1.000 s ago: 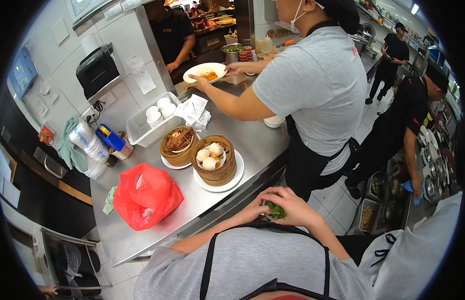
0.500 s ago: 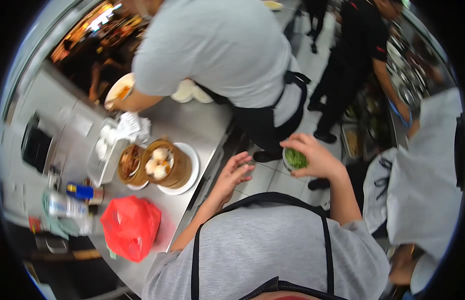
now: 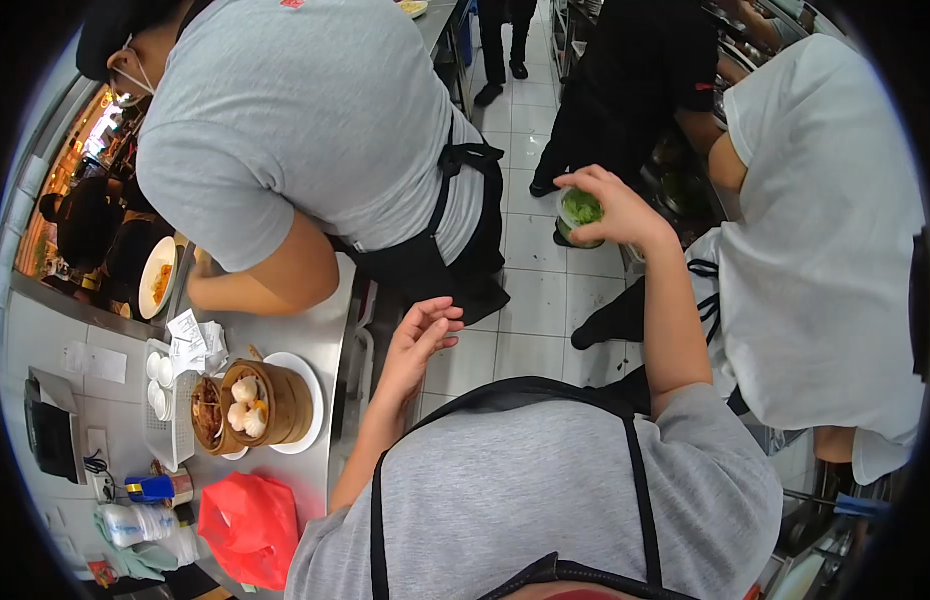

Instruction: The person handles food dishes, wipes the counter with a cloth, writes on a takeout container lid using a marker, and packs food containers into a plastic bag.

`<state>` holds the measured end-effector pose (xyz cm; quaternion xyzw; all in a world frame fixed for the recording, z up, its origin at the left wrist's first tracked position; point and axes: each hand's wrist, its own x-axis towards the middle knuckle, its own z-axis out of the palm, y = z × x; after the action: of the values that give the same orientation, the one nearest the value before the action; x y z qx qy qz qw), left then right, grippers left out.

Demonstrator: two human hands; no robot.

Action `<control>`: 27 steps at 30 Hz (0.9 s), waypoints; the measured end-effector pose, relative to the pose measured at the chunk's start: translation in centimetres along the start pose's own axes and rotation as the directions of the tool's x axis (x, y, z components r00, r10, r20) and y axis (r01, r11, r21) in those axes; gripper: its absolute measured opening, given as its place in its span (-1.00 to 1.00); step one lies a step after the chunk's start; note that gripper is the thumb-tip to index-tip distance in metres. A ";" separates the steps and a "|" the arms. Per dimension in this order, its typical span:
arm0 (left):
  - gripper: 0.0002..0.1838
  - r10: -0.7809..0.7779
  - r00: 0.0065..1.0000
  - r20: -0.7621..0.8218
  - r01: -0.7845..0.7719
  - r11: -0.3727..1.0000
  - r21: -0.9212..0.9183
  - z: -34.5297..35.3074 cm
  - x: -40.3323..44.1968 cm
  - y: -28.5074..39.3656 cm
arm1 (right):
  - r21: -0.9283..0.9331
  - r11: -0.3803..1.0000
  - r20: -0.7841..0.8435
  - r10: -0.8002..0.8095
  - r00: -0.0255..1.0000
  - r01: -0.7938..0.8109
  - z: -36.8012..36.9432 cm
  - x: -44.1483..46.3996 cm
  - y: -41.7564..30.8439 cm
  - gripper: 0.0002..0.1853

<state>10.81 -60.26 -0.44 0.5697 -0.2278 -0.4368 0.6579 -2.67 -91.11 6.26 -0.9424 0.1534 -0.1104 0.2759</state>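
My right hand [image 3: 617,212] grips a small round tub of chopped greens [image 3: 583,207] by its rim, held out in front of me above the tiled floor. My left hand [image 3: 417,345] hovers near the counter's edge with loosely bent fingers and nothing in it. To its left on the steel counter [image 3: 325,310], a bamboo steamer with several pale dumplings [image 3: 248,407] rests on a white plate [image 3: 307,385]. A second bamboo steamer with brown food [image 3: 207,410] stands against it.
A red plastic bag [image 3: 250,530] and a white basket of small cups [image 3: 168,420] are on the counter. A co-worker in grey [image 3: 315,130] leans over it near a plate of food [image 3: 157,278]. More co-workers [image 3: 825,220] stand along the right side; white tiles [image 3: 535,300] floor the aisle.
My right hand has carried the tub of greens farther forward. My left hand has shifted left. The view has moved, and the co-worker's plate now stands nearer the serving opening, out of the hand.
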 end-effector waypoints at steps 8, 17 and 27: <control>-0.68 0.135 0.982 -0.132 -0.132 0.991 0.030 2.0 2.4 1.4 | 0.046 0.999 0.039 -0.018 0.999 0.016 -3.7 5.5 6.2 -0.23; -0.60 0.184 0.976 -0.117 -0.169 0.978 0.126 0.0 7.5 3.0 | 0.061 0.996 0.051 -0.071 0.996 0.068 -3.0 12.9 11.4 -0.22; -0.37 0.100 0.886 0.453 -0.072 0.994 -0.079 3.8 17.8 4.9 | 0.076 0.993 0.106 -0.096 0.990 0.088 -2.6 21.5 16.2 -0.24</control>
<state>18.54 -77.33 1.66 0.4207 -0.3875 -0.5354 0.6215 12.83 -112.88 2.04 -0.9427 0.0905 -0.0768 0.3117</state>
